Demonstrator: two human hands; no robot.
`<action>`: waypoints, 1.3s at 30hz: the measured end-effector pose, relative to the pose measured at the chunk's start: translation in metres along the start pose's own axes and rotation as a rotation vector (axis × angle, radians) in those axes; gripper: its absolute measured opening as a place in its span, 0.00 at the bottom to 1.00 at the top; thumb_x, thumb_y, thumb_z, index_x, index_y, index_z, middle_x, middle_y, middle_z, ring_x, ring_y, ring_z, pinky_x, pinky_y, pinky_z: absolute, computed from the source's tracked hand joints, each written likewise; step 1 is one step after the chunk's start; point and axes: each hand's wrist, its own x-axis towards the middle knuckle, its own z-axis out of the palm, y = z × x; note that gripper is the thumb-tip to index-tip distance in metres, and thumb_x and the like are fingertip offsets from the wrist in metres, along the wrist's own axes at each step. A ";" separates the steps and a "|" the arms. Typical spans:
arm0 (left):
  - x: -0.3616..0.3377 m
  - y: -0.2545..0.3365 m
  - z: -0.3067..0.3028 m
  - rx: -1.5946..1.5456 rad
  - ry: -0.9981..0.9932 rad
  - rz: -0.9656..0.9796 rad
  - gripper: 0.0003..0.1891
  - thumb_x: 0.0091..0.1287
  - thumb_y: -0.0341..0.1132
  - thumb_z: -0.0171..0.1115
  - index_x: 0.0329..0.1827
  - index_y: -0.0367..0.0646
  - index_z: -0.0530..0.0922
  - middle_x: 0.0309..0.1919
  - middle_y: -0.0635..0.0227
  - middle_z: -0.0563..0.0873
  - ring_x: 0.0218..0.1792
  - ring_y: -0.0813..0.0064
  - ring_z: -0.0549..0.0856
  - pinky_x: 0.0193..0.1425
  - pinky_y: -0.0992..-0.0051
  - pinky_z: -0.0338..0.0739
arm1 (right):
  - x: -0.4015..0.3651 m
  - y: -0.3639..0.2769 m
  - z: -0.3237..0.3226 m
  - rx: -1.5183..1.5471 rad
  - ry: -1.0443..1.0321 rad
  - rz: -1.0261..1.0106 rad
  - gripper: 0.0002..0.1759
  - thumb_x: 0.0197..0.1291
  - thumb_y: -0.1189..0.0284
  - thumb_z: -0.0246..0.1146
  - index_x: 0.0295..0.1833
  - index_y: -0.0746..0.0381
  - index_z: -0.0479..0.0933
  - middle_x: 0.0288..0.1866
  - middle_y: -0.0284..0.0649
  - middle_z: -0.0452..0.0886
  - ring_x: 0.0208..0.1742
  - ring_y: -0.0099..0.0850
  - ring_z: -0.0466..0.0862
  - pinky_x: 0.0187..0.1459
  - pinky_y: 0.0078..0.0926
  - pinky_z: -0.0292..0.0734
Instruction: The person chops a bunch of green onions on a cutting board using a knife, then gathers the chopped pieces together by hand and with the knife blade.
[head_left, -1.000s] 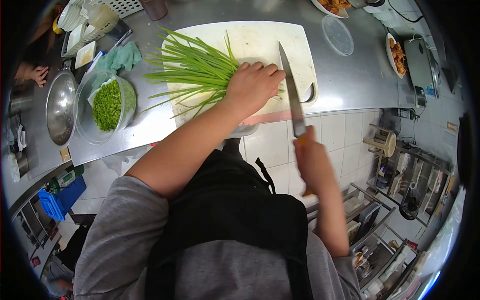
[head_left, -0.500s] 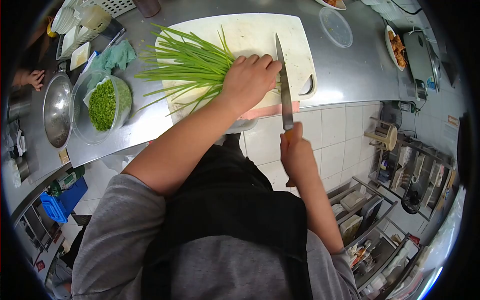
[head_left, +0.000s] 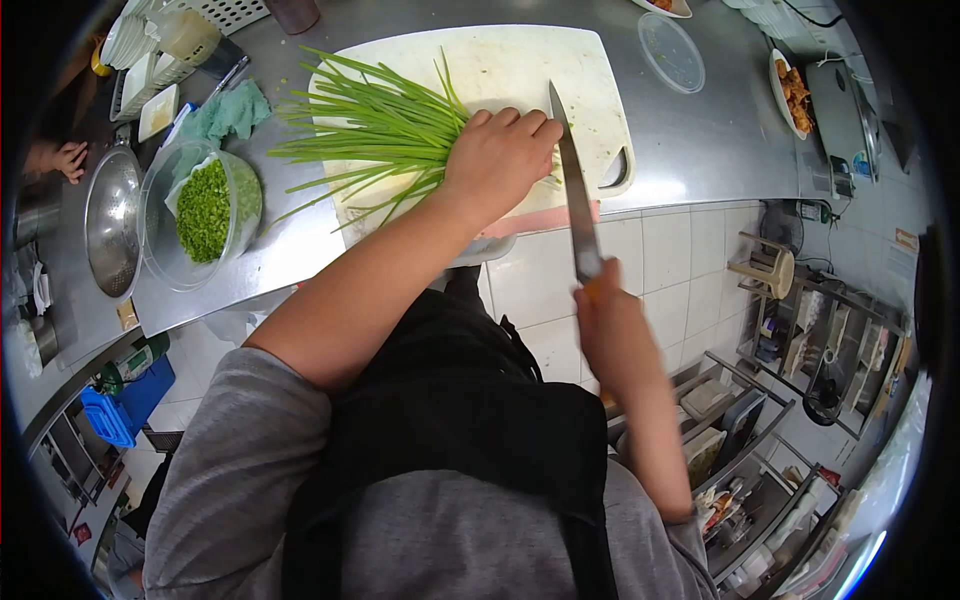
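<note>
My left hand (head_left: 500,160) presses down on a bunch of long green stalks (head_left: 385,130), its fingers curled round their right end. The stalks lie across a white cutting board (head_left: 515,60) and stick out past its left edge. My right hand (head_left: 615,325) is closed round the handle of a long knife (head_left: 577,195). The blade rests or hovers just right of my left fingers, its tip toward the far side of the board. A clear round tub (head_left: 248,205) of chopped greens (head_left: 205,212) stands to the left.
A metal colander (head_left: 112,225) sits left of the tub, with a green cloth (head_left: 230,112) behind it. At the right are a clear lid (head_left: 671,52) and a dish of browned food (head_left: 792,95). Another person's hand (head_left: 70,160) shows at far left.
My right hand has moved toward me and to the right, drawing the knife back and tilting its handle outward. My left hand and the stalks have hardly moved.
</note>
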 end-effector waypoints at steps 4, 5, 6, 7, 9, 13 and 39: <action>0.000 -0.001 -0.004 0.013 -0.081 -0.014 0.09 0.59 0.37 0.70 0.38 0.50 0.79 0.34 0.76 0.82 0.38 0.72 0.83 0.44 0.69 0.75 | 0.028 0.012 0.002 0.031 0.054 -0.081 0.14 0.72 0.71 0.59 0.51 0.67 0.62 0.28 0.62 0.82 0.34 0.63 0.84 0.34 0.58 0.80; -0.002 0.000 -0.003 0.021 -0.149 -0.023 0.11 0.59 0.39 0.71 0.42 0.50 0.79 0.37 0.75 0.83 0.42 0.72 0.84 0.47 0.68 0.75 | 0.016 0.000 -0.030 0.038 -0.040 -0.033 0.14 0.72 0.71 0.60 0.51 0.67 0.63 0.28 0.63 0.82 0.34 0.63 0.84 0.35 0.57 0.80; -0.001 0.000 -0.003 0.020 -0.147 -0.024 0.11 0.59 0.39 0.71 0.42 0.50 0.79 0.37 0.75 0.83 0.42 0.72 0.84 0.47 0.68 0.75 | 0.005 -0.008 -0.047 0.060 -0.143 0.049 0.14 0.72 0.72 0.59 0.52 0.67 0.62 0.29 0.63 0.82 0.35 0.64 0.84 0.36 0.56 0.81; -0.001 0.000 -0.004 0.015 -0.144 -0.022 0.11 0.59 0.39 0.70 0.42 0.50 0.79 0.37 0.75 0.83 0.42 0.72 0.84 0.47 0.68 0.75 | 0.000 -0.005 -0.037 0.041 -0.091 0.009 0.15 0.72 0.72 0.59 0.53 0.67 0.62 0.29 0.63 0.82 0.35 0.64 0.84 0.36 0.57 0.81; 0.000 0.000 -0.003 0.009 -0.141 -0.016 0.11 0.59 0.39 0.70 0.42 0.50 0.79 0.37 0.75 0.83 0.41 0.72 0.84 0.46 0.68 0.75 | 0.010 0.002 0.010 -0.032 0.009 0.004 0.16 0.73 0.70 0.58 0.55 0.67 0.60 0.29 0.62 0.83 0.35 0.64 0.84 0.37 0.59 0.80; -0.002 -0.002 -0.002 -0.015 -0.037 -0.004 0.07 0.60 0.35 0.68 0.36 0.50 0.77 0.32 0.75 0.81 0.35 0.71 0.83 0.41 0.68 0.75 | 0.026 0.005 -0.012 0.047 0.011 -0.064 0.15 0.73 0.70 0.58 0.53 0.69 0.63 0.28 0.63 0.82 0.35 0.64 0.84 0.36 0.57 0.80; 0.000 0.004 -0.012 -0.027 -0.243 -0.046 0.11 0.61 0.31 0.64 0.44 0.44 0.75 0.43 0.64 0.79 0.44 0.62 0.82 0.48 0.61 0.73 | 0.027 0.000 -0.004 0.013 -0.041 -0.037 0.16 0.74 0.68 0.56 0.54 0.69 0.61 0.29 0.63 0.83 0.34 0.62 0.85 0.35 0.58 0.80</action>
